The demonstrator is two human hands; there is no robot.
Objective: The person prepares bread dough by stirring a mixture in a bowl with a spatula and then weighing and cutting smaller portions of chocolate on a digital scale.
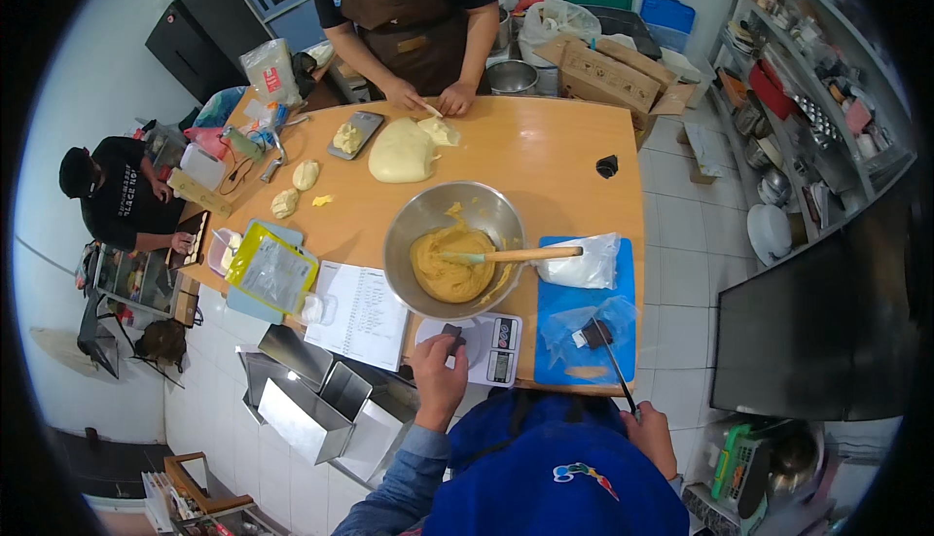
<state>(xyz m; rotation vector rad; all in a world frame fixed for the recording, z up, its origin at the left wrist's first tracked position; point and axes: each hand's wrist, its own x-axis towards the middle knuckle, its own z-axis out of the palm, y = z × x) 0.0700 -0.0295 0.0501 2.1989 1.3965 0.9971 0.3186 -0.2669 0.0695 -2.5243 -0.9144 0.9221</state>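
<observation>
My left hand [438, 380] pinches a small dark brown block that looks like chocolate [453, 334], over the white kitchen scale [501, 351]. In my right hand [650, 436] is a knife [619, 373], gripped by its handle, its blade reaching over the blue cutting board [626, 268]. At the blade's tip a larger dark brown chunk [597, 333] lies on crumpled clear plastic [561, 334]. Beyond the scale stands a steel mixing bowl [395, 244] of orange-brown dough [449, 264]. A wooden-handled spatula [530, 254] rests across its rim.
A bag of white powder [591, 264] covers the board's far part. Left of the bowl lie an open notebook [362, 317] and a yellow-edged pouch [274, 268]. Metal tins [306, 414] stand below the table's edge. Across, a co-worker [413, 30] handles pale dough [401, 152]; another person works at far left.
</observation>
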